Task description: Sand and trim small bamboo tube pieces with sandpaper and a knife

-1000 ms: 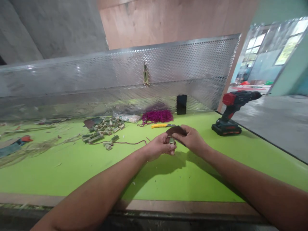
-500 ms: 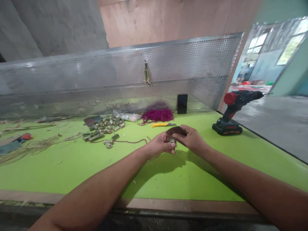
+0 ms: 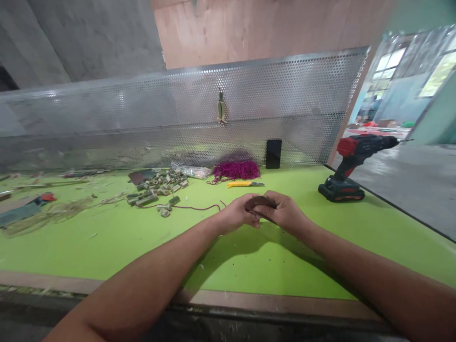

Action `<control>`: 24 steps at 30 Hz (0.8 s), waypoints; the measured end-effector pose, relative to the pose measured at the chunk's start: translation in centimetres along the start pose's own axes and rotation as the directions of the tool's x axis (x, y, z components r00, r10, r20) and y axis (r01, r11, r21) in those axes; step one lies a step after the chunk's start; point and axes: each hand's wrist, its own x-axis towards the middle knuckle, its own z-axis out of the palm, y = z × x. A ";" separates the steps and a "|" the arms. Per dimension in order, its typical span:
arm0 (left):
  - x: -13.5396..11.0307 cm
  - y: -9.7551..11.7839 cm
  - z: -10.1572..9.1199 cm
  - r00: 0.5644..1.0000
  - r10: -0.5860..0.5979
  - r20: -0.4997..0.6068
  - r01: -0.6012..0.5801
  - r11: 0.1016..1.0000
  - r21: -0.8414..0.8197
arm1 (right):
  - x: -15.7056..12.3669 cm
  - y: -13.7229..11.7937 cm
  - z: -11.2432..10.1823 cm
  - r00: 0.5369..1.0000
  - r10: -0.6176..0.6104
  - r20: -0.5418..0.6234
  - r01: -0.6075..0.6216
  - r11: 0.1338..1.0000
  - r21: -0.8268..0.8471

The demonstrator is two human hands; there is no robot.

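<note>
Both my hands meet above the middle of the green table (image 3: 107,247). My right hand (image 3: 285,213) is closed on a dark brown curved piece (image 3: 259,202), which bends over the fingers of both hands. My left hand (image 3: 237,216) is closed right against it, its fingers curled under the brown piece. Whatever small part the left fingers pinch is hidden now. A thin dark red cord (image 3: 194,207) lies on the table just left of my left hand.
A heap of short green-grey cut pieces (image 3: 158,187) lies at the back left. A magenta cord bundle (image 3: 235,170), a yellow knife (image 3: 244,184) and a black phone (image 3: 273,153) stand by the perforated metal screen (image 3: 142,118). A red-black cordless drill (image 3: 351,164) sits at the right.
My hands have closed together; the small greenish piece seen in my left fingers is now covered by the brown piece. The view shifted slightly left.
</note>
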 end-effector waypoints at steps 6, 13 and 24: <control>-0.1 0.3 0.2 0.997 -0.012 0.079 0.011 1.000 0.016 | 0.2 0.1 -0.4 0.998 -0.004 -0.060 0.003 1.000 -0.019; -0.4 0.9 -0.1 0.992 -0.100 0.077 0.104 0.993 -0.048 | 0.8 0.5 -1.0 0.987 0.064 -0.147 -0.075 0.995 -0.066; -4.6 10.7 -4.3 0.895 0.102 -0.434 -0.261 0.909 -0.325 | 2.2 1.0 -6.0 0.772 0.127 -0.623 0.159 0.910 0.382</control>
